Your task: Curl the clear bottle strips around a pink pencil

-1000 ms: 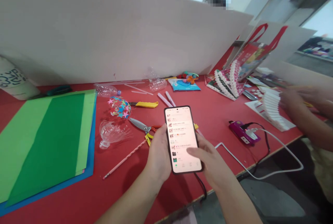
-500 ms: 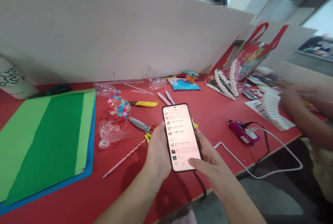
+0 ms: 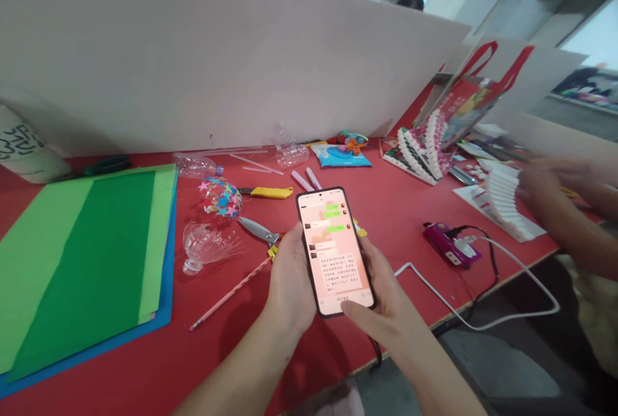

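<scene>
I hold a black phone (image 3: 334, 250) over the red table (image 3: 400, 210), its lit screen showing a chat with green bubbles. My left hand (image 3: 290, 277) wraps around its left edge from behind. My right hand (image 3: 381, 293) cradles the right edge and bottom, with the thumb near the screen's lower end. A dark cable hangs from the phone's bottom past the table's edge. Scissors with yellow handles (image 3: 263, 236) lie just left of the phone.
Green and blue paper sheets (image 3: 87, 261) cover the left. Cut clear bottle pieces (image 3: 207, 245), a star-covered ball (image 3: 221, 198), a yellow knife (image 3: 268, 193) and a pink stick (image 3: 229, 295) lie nearby. A purple power strip (image 3: 447, 245) with white cable sits right. Another person's hands (image 3: 555, 190) handle white folded paper.
The phone has moved slightly up and left. Its screen switched from a list to a chat. My right thumb slid down from mid-screen to the bottom edge.
</scene>
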The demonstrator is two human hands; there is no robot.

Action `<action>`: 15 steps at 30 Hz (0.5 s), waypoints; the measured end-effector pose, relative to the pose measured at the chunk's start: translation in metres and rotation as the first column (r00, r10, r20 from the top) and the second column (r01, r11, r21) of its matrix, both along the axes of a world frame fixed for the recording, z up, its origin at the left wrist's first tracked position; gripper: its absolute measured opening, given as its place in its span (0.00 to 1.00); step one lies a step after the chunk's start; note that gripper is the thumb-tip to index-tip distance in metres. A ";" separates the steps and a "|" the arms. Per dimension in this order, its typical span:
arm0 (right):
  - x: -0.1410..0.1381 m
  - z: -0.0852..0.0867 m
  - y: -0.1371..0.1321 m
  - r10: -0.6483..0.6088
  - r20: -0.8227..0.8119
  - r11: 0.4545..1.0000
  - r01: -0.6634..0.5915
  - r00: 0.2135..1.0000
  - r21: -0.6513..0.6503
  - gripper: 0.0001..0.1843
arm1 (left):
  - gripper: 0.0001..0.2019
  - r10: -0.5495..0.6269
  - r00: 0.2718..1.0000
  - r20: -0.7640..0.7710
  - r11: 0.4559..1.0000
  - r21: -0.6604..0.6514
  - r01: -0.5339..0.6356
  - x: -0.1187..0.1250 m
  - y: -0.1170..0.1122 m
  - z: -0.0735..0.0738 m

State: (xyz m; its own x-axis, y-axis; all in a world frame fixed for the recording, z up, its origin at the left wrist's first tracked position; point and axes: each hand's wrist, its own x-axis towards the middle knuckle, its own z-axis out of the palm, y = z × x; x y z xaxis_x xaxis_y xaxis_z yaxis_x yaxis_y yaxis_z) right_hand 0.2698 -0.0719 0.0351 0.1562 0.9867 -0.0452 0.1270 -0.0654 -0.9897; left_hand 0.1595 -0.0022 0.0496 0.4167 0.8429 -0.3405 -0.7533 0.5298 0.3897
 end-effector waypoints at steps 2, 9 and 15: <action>-0.002 0.000 0.001 -0.030 0.118 0.999 0.032 0.993 -0.013 0.45 | 0.18 0.004 1.000 -0.013 1.000 -0.012 -0.004 0.000 0.000 0.001; -0.010 0.003 0.005 -0.056 0.397 0.996 0.079 0.916 -0.040 0.49 | 0.17 0.015 1.000 -0.014 1.000 0.001 -0.015 0.002 -0.001 0.002; -0.006 0.003 0.002 -0.041 0.146 0.998 0.047 0.988 -0.039 0.46 | 0.18 -0.015 0.999 0.032 1.000 0.023 0.014 0.001 -0.002 0.001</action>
State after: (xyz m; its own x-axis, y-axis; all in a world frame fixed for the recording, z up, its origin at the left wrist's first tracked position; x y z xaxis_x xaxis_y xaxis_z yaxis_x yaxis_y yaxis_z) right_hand 0.2640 -0.0696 0.0378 0.2070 0.9765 -0.0600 0.2650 -0.1150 -0.9574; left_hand 0.1603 -0.0039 0.0503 0.4395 0.8441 -0.3073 -0.7579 0.5320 0.3775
